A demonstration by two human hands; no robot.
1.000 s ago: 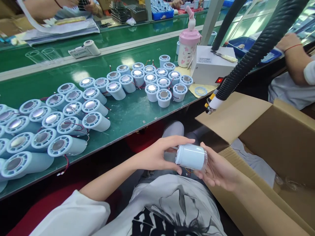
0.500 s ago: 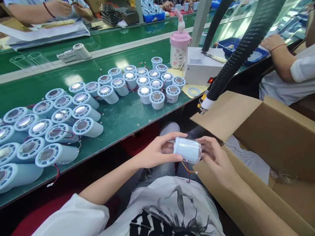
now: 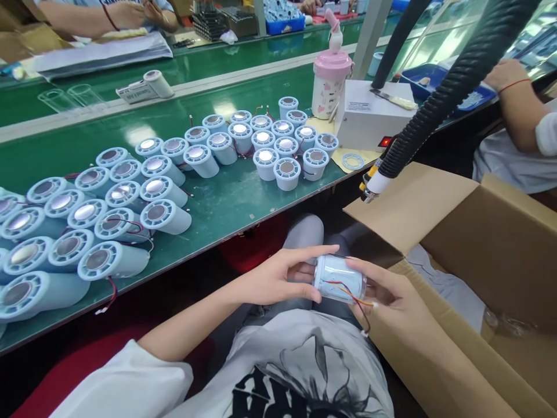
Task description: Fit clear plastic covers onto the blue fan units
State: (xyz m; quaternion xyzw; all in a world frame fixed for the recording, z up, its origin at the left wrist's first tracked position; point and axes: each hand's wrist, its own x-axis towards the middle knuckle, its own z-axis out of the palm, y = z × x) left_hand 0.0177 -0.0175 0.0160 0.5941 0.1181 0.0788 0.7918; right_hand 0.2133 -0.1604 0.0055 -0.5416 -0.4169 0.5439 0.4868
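Between my hands, above my lap, is a light blue cylinder [image 3: 337, 271] lying sideways inside a clear plastic sleeve [image 3: 360, 285]. My left hand [image 3: 291, 276] grips its left end, thumb below and fingers over the top. My right hand [image 3: 387, 290] closes around the right end. Thin red, yellow and dark wires [image 3: 354, 297] with small white connectors hang across its near side. To the left, on the green bench [image 3: 226, 215], stand several similar blue cylinders [image 3: 113, 260] with vented round tops and metal discs, some with wires showing.
An open cardboard box [image 3: 491, 249] with clear plastic pieces stands at my right. A black ribbed hose [image 3: 444, 87] hangs over it. Near the bench edge are a white box-shaped device [image 3: 369, 119], a pink-lidded bottle [image 3: 331, 81] and a blue ring [image 3: 353, 161]. Other people sit across and at right.
The cylinder has been rolled in my hands, so its wires now lie across the facing side instead of hanging beneath. My view has shifted slightly left.
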